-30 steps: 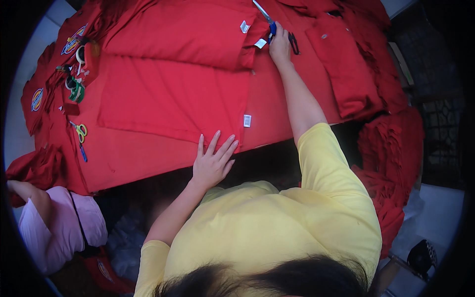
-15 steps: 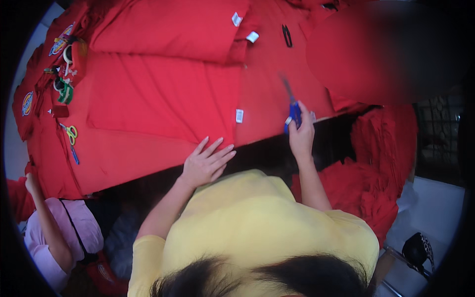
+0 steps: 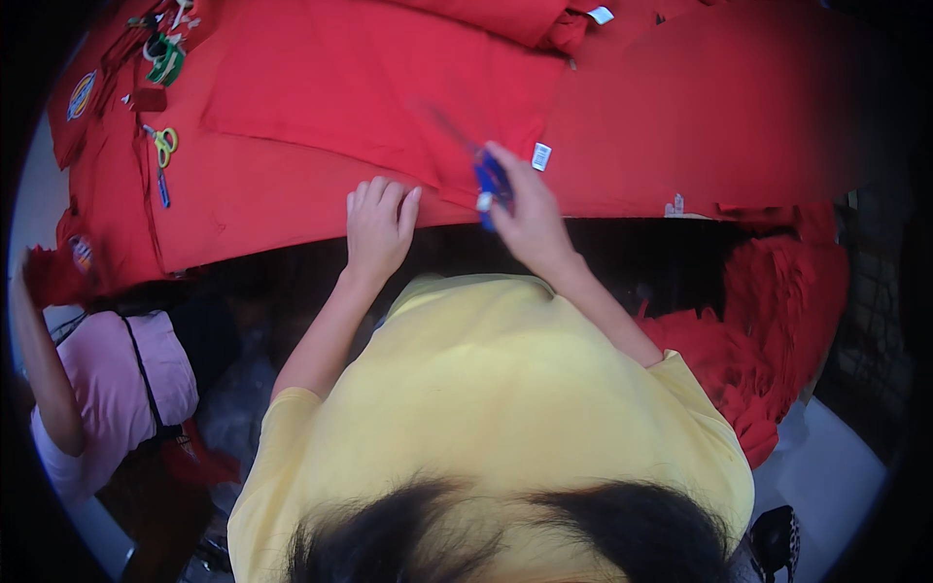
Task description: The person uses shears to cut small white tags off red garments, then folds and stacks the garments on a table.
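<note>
On red cloth [image 3: 321,87], blue-handled scissors [image 3: 489,180] sit in the right hand [image 3: 525,219] grip.

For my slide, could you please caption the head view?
Left hand flat on red cloth; right hand holds blue scissors.

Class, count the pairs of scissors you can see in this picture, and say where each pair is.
3: blue scissors in the right hand; yellow-handled scissors on the red cloth at left; green-handled scissors above them. Cloth folds may hide others.

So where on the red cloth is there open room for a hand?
Open: flat red cloth right of the white tag, and between left hand and yellow scissors. Crowded: top-left corner and around right hand with blue scissors.
</note>
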Motion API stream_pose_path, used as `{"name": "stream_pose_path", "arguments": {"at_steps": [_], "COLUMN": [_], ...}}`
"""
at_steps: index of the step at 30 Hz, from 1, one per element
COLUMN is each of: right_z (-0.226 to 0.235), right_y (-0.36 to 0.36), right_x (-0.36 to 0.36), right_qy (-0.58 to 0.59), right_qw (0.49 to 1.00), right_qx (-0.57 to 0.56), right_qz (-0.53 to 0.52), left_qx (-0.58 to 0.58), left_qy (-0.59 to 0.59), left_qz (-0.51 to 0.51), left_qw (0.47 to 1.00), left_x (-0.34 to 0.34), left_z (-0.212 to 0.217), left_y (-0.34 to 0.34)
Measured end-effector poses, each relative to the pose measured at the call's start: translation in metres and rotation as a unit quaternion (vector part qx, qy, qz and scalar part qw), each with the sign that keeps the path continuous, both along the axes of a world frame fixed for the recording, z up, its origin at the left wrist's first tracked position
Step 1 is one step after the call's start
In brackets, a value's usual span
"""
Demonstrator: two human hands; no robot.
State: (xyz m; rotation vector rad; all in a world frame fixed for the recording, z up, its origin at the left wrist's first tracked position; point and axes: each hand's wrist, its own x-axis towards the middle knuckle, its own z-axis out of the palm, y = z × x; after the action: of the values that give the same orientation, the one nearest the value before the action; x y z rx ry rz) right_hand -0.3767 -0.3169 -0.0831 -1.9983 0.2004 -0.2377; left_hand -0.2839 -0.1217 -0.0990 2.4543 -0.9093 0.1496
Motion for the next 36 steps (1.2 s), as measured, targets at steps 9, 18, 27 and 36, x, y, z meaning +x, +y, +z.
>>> {"name": "stream_pose_path", "arguments": {"at_steps": [9, 18, 27, 36], "right_z": [0.001, -0.003, 0.012, 0.018], "right_y": [-0.001, 0.021, -0.055, -0.139], "right_x": [0.011, 0.081, -0.009, -0.136], "right_qy": [-0.002, -0.135, -0.038, 0.041], "right_qw": [0.995, 0.986, 0.984, 0.898], "right_qx": [-0.104, -0.095, -0.091, -0.251], "right_qz": [0.004, 0.034, -0.146, -0.358], "left_qx": [-0.05, -0.033, -0.308, -0.484], "left_qy": [0.047, 0.113, 0.523, 0.71], "left_qz": [0.03, 0.03, 0.091, 0.156], "left_qw": [0.997, 0.993, 0.79, 0.488], "left_x": [0.002, 0.011, 0.023, 0.023], "left_z": [-0.001, 0.004, 0.004, 0.04], "left_y": [-0.033, -0.011, -0.002, -0.044]}}
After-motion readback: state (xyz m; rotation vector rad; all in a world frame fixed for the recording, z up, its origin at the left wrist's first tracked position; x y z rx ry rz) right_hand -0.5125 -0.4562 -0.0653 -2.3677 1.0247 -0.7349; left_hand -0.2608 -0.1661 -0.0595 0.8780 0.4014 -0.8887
